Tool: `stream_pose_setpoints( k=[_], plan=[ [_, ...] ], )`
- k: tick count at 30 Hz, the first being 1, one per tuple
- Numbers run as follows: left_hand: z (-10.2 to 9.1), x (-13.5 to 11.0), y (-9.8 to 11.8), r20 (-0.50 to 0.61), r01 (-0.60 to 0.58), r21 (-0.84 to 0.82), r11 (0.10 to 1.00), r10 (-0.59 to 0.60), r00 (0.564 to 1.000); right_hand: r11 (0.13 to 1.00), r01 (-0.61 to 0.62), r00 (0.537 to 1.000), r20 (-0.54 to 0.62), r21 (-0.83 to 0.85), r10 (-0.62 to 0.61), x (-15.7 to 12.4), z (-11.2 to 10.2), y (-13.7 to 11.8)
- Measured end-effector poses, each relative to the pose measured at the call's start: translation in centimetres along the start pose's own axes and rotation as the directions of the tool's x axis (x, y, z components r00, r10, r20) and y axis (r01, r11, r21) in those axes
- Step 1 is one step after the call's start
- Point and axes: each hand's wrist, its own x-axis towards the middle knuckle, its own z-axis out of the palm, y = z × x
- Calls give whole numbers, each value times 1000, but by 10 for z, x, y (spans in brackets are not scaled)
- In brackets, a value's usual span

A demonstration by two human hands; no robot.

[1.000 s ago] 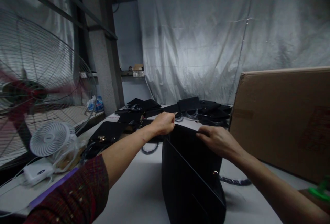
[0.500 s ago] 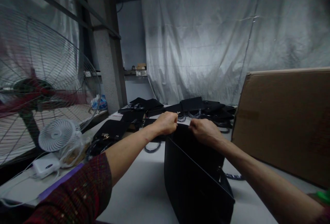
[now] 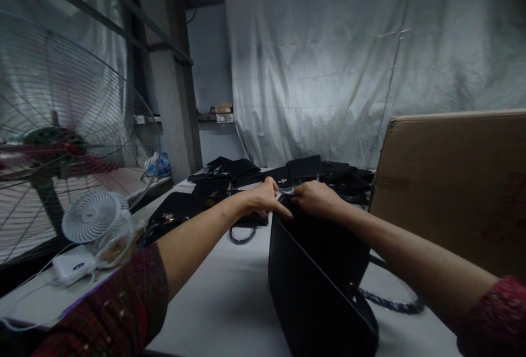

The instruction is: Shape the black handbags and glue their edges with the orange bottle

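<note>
A black handbag point(image 3: 320, 285) stands on the white table in front of me, its mouth open towards me and its inside dark. My left hand point(image 3: 265, 197) is at the far left corner of the rim. Its thumb reaches over the edge while the other fingers are on the outer side, partly hidden. My right hand point(image 3: 317, 198) is closed on the far rim, just right of the left hand. A dark plastic-wrapped handle point(image 3: 394, 303) lies out to the bag's right side.
More black bags point(image 3: 306, 167) lie across the back of the table point(image 3: 222, 291). A cardboard box point(image 3: 447, 181) stands at the right. On the left are a small white fan point(image 3: 92, 215), a white device point(image 3: 74, 265), a plastic bag point(image 3: 119, 242) and a large caged fan point(image 3: 53, 143).
My left hand has loosened from a fist, its thumb now stretched over the rim. My right hand has shifted slightly left and up. The bag has turned slightly, showing more of its handle.
</note>
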Motion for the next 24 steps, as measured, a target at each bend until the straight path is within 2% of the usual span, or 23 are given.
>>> stream_pose_setpoints(
  k=[3,6,10,14,19,24],
  plan=[
    [-5,-6,-3,218,69,-116,991,-43,975,1000,1,1000,25,2,-1,-6,-5,6],
    [-8,-5,-10,297,73,-119,990,-34,954,1000,12,999,46,19,-13,-14,-5,11],
    [-8,-1,-24,177,-19,-113,993,39,983,998,27,998,47,54,-30,-17,-2,15],
    [-4,-1,-35,100,-93,-182,979,113,989,995,42,999,19,90,-44,-17,1,16],
    [0,-6,-35,64,-129,-251,959,150,987,981,148,980,-151,129,-128,-16,4,6],
    [0,-9,-37,85,-108,-363,926,148,985,910,356,910,-301,211,-286,-4,15,3]
  ],
)
